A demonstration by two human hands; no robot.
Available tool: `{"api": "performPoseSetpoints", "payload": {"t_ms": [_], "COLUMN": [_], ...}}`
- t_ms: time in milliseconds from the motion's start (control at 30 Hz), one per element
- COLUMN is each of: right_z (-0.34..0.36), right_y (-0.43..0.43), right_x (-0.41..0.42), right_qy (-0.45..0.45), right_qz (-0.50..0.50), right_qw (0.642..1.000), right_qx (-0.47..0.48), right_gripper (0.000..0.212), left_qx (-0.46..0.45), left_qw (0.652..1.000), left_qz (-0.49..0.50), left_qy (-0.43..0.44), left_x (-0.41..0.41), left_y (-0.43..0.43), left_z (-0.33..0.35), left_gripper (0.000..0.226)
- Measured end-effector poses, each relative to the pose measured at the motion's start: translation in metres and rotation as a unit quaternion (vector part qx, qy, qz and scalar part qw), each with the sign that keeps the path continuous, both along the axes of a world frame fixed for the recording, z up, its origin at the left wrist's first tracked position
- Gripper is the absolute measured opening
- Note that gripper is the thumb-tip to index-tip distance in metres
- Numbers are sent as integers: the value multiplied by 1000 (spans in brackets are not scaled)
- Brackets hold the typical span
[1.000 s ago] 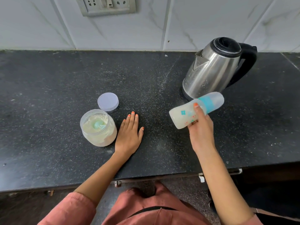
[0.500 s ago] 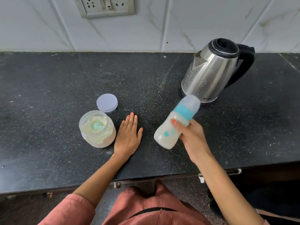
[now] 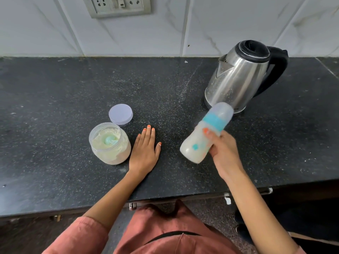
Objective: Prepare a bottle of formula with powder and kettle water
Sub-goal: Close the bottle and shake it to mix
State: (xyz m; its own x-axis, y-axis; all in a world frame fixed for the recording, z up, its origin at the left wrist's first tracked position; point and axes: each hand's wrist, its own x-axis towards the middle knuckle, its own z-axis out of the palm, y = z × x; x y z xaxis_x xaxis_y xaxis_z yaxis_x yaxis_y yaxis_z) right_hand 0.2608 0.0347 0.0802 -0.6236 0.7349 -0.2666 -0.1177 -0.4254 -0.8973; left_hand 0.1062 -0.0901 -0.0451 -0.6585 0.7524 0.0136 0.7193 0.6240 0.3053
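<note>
Bottle (image 3: 203, 136) tilted, capped end up, in right hand (image 3: 222, 153) grip

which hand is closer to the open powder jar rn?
Left. The left hand lies flat on the counter just right of the powder jar; the right hand is farther right, gripping the bottle in front of the kettle.

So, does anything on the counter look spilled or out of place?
A pale dusting streaks the counter left of the kettle, possibly spilled powder, though the stone is speckled. The powder jar stands open, its lid lying behind it. Nothing looks damaged.
</note>
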Motion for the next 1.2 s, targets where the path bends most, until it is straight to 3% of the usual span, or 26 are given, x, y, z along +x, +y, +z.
{"api": "performPoseSetpoints", "payload": {"t_ms": [67, 133, 267, 333, 400, 500, 567, 667, 733, 800, 867, 933, 1000, 1067, 1200], "right_z": [2, -2, -11, -9, -4, -3, -10, -18, -15, -11, -10, -11, -10, -9, -8], "right_y": [12, 12, -11, -8, 4, 13, 1, -21, -16, -2, 3, -5, -17, -17, -1], "right_x": [-6, -9, 4, 7, 2, -8, -8, 3, 2, -3, -8, -6, 0, 4, -7], "right_qy": [72, 85, -41, -50, 21, 97, 41, -68, -47, 15, 41, 3, -50, -52, 38], "right_qz": [-117, -147, 57, 72, -24, -174, -132, 40, 16, -88, -145, -80, 46, 78, -128], "right_qw": [988, 982, 997, 995, 999, 976, 989, 996, 998, 995, 988, 997, 993, 989, 991], "right_qx": [-69, -81, 18, 54, -5, -85, -57, 49, 39, -33, -47, 15, 98, 111, -30], "right_gripper": [18, 15, 33, 37, 30, 19, 20, 22, 23, 19, 18, 25, 32, 30, 17], "left_qx": [1, -1, -7, -6, -4, -3, -5, -7, -2, 0, -1, -3, -7, -6, -1], "left_qw": [1000, 1000, 1000, 1000, 1000, 1000, 1000, 1000, 1000, 1000, 1000, 1000, 1000, 1000, 1000], "left_qz": [-1, -1, 1, 0, -2, -2, -1, 1, 0, -2, -1, -1, 0, 1, -1], "left_qy": [1, 1, 6, 3, -1, -1, 2, 5, 1, 1, 2, 3, 5, 2, 2], "left_x": [-1, 0, -1, 0, 0, 0, -1, 0, 0, 0, 1, 0, 0, 0, 1], "left_y": [0, 0, 0, 0, 0, 1, 1, 0, 0, 0, 0, 0, 1, 1, 0], "left_z": [0, 0, -1, -1, 0, 0, 0, 1, 1, 1, 2, 1, 1, 1, 2], "left_gripper": [57, 57, 57, 56, 56, 57, 57, 57, 57, 56, 56, 57, 57, 57, 57]}}
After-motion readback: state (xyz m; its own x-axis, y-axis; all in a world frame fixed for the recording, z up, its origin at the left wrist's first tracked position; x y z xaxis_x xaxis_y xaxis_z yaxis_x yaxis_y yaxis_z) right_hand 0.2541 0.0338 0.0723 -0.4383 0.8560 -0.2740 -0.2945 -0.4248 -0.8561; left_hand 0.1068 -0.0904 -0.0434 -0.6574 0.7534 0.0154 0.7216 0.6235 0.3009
